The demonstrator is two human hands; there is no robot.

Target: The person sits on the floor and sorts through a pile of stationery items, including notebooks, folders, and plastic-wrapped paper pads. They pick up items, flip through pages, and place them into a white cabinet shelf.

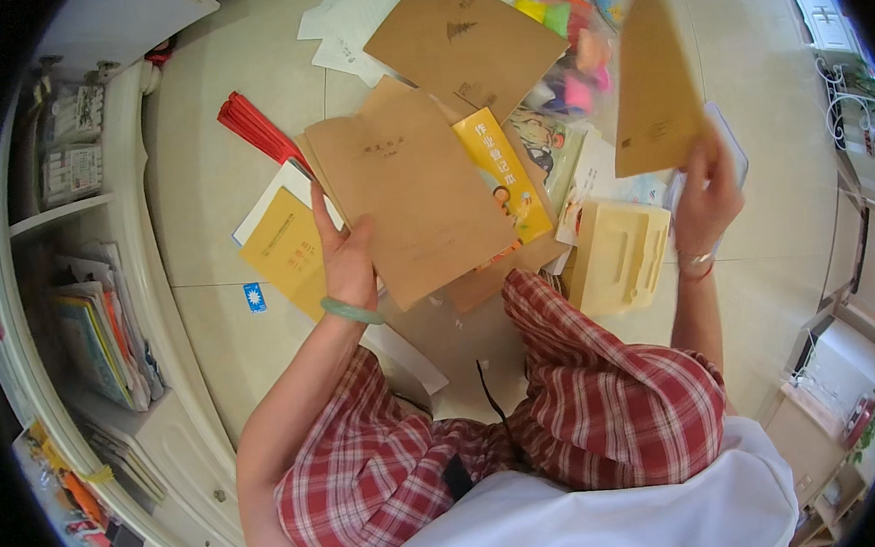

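Observation:
My left hand (349, 267) grips the lower left edge of several brown kraft-cover notebooks (419, 214), with its thumb on top. A yellow workbook (499, 169) with a cartoon on its cover sticks out beside their right edge. Raised on the right, my right hand (708, 197) pinches the bottom corner of a tan kraft-cover booklet (655, 90), whose upper end is smeared by motion. Another large brown kraft-cover book (468, 41) lies beyond the notebooks. Under my left wrist is a mustard-yellow booklet (291, 247) on the tiled floor.
A cream plastic box (622, 257) stands near my right knee. Behind it lie a clear bag of colourful lumps (580, 59) and loose papers. A folded red item (261, 134) and a small blue card (255, 298) lie left. An open cabinet (150, 321) lines the left side.

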